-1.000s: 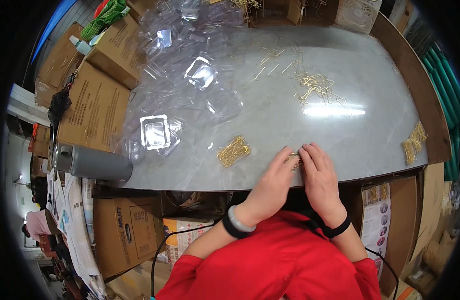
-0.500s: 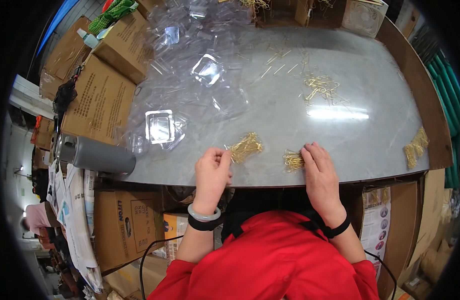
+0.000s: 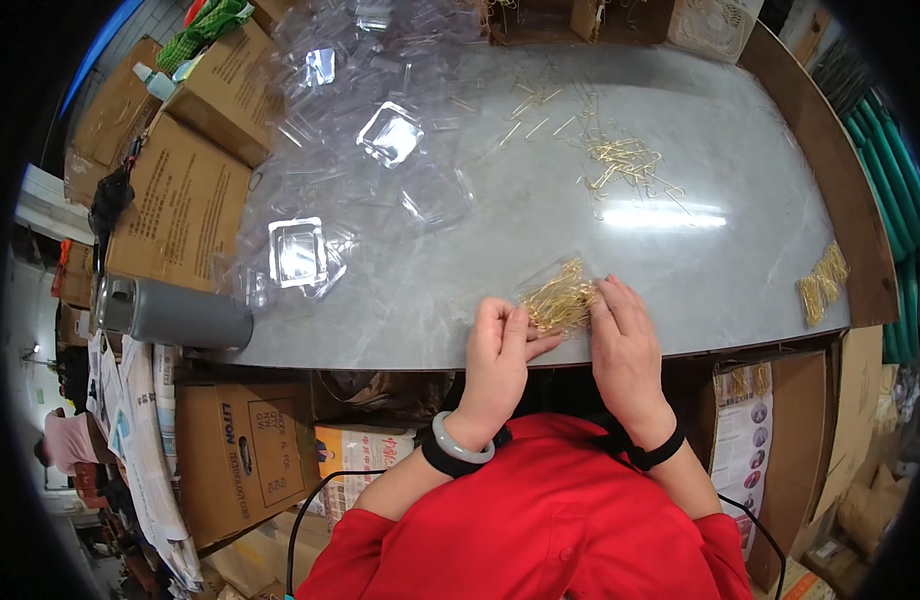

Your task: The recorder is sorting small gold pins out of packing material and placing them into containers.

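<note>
My left hand (image 3: 500, 350) is closed, thumb and fingers pinching the near left side of a bundle of gold wire hooks (image 3: 552, 300). Clear plastic shows along the bundle's far edge, but its shape is hard to make out. My right hand (image 3: 628, 345) curves against the right end of the same bundle, fingers close together and pressed on the hooks. Its thumb is mostly hidden. Both hands are at the table's front edge. Beyond them lies a loose heap of gold wire hooks (image 3: 625, 165), with several single ones scattered to its left.
Clear plastic trays (image 3: 390, 134) pile over the grey table's (image 3: 730, 290) left side. A grey bottle (image 3: 180, 313) lies by the left edge, near cardboard boxes (image 3: 180, 205). More gold hooks (image 3: 823, 285) sit by the right cardboard wall (image 3: 860, 220). A white basket (image 3: 713, 28) stands at the back.
My left hand has moved right with its bundle, bringing it against the hooks at my right hand. The two bundles now meet. The whole view has shifted slightly.
</note>
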`<action>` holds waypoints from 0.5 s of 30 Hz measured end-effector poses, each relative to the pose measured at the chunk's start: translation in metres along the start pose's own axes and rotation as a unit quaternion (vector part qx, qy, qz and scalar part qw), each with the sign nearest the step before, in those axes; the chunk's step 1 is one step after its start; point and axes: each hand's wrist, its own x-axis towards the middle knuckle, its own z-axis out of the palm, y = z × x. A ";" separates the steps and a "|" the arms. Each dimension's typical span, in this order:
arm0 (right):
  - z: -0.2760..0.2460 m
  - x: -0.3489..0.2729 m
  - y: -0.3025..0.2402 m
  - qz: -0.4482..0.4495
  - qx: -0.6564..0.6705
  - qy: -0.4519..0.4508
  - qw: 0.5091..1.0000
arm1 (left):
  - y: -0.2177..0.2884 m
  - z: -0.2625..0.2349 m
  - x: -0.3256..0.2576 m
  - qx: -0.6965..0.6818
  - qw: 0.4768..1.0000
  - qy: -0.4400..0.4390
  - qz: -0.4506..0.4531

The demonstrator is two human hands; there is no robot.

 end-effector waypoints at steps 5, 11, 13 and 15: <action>-0.002 -0.001 0.002 0.008 0.012 -0.003 1.000 | 0.016 -0.025 -0.035 -0.031 0.998 -0.033 -0.039; -0.002 -0.002 0.001 0.003 0.013 0.001 1.000 | 0.018 -0.059 -0.075 -0.054 0.955 -0.121 -0.266; -0.001 -0.001 -0.003 0.000 0.012 0.008 1.000 | -0.003 -0.068 -0.072 -0.076 0.947 -0.106 -0.292; 0.001 0.001 -0.006 -0.009 0.022 0.004 1.000 | -0.012 -0.065 -0.070 -0.092 0.953 -0.091 -0.275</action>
